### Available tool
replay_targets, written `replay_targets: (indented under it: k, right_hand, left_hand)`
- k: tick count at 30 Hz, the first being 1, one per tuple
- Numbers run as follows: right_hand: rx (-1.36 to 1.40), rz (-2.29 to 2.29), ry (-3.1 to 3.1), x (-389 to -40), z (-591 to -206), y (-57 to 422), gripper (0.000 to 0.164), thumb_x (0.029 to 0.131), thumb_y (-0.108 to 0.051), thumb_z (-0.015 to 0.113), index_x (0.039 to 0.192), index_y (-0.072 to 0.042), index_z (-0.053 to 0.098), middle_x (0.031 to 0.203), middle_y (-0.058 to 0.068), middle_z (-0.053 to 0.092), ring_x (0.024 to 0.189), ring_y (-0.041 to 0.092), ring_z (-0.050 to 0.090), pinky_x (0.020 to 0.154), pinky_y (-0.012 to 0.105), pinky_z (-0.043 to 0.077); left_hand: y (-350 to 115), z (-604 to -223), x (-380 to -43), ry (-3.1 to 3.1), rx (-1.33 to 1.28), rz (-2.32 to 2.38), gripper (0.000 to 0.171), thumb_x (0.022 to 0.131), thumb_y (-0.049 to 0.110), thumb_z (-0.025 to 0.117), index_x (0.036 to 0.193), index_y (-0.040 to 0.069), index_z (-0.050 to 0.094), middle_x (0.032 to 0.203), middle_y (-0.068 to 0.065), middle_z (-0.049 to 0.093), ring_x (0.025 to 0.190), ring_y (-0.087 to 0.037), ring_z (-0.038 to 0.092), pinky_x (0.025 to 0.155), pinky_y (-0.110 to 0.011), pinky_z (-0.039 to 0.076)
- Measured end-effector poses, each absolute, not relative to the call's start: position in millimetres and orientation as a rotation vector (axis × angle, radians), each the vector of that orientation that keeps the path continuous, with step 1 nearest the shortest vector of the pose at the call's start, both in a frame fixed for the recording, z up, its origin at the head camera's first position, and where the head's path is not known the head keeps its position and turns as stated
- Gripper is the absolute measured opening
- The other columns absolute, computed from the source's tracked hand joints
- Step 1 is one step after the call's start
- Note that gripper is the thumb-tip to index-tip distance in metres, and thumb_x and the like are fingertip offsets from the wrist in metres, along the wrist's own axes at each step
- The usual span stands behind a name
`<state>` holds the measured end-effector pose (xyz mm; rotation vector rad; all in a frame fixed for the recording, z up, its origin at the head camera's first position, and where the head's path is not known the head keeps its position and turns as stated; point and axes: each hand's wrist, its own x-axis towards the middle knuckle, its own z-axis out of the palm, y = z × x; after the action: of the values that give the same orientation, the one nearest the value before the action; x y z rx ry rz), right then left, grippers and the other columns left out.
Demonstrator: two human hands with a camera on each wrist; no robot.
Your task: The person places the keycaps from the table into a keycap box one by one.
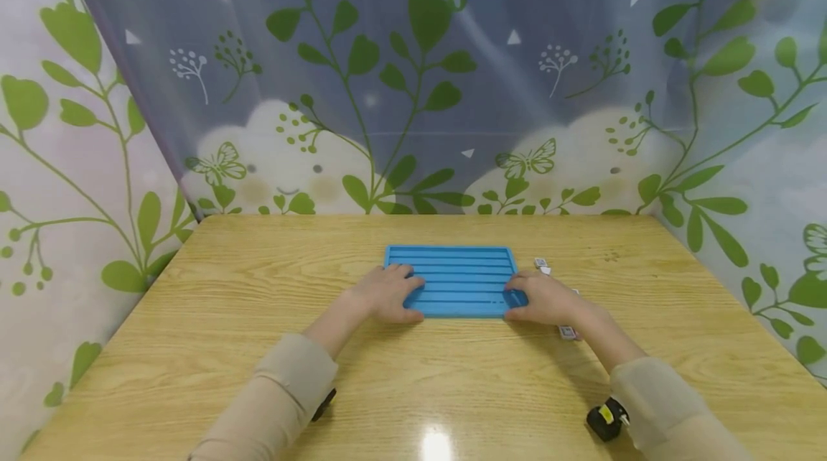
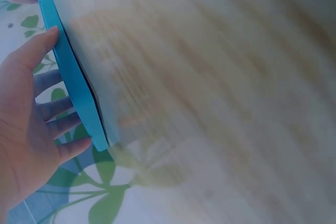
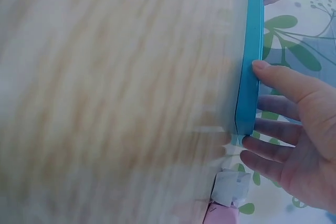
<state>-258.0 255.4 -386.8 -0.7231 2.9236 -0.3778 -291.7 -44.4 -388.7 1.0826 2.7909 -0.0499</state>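
A flat blue tray with raised ribs lies on the wooden table in front of me. My left hand holds its left end, with the thumb at the near edge and fingertips reaching over the ribs. At the opposite end, my right hand grips the near right corner, its thumb also on the front edge. In the left wrist view, the left thumb touches the tray's front wall. The right wrist view has the right thumb against that same wall, with the other fingers spread behind it.
Several small blocks stand right of the tray, partly hidden by my right hand: a white one with a printed code, another coded one and a pink one. A patterned cloth hangs behind the wooden table.
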Motion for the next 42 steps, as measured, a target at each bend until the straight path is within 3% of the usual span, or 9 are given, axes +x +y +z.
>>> replay_targets:
  k: [33,42]
  right_hand:
    - [-0.657,-0.452,2.903,-271,-387,255,0.054,0.082,-0.032,0.070,0.121,0.003,0.057,0.131,0.028,0.045,0.121,0.044,0.040,0.097,0.053,0.035]
    - [-0.655,-0.418,2.905,-273,-387,258,0.054,0.082,-0.035,0.070,0.121,0.001,0.057,0.132,0.027,0.044,0.122,0.044,0.039,0.097,0.054,0.034]
  left_hand:
    - [-45,-398,-299,2.839,1.163,-0.210,0.072,0.089,0.061,0.041,0.144,0.015,0.034,0.145,-0.012,0.033,0.132,-0.029,0.029,0.105,-0.047,0.027]
    - [-40,-397,-298,2.842,1.205,-0.288,0.067,0.093,0.060,0.034,0.144,0.018,0.035,0.145,-0.010,0.034,0.132,-0.028,0.031,0.104,-0.047,0.027]
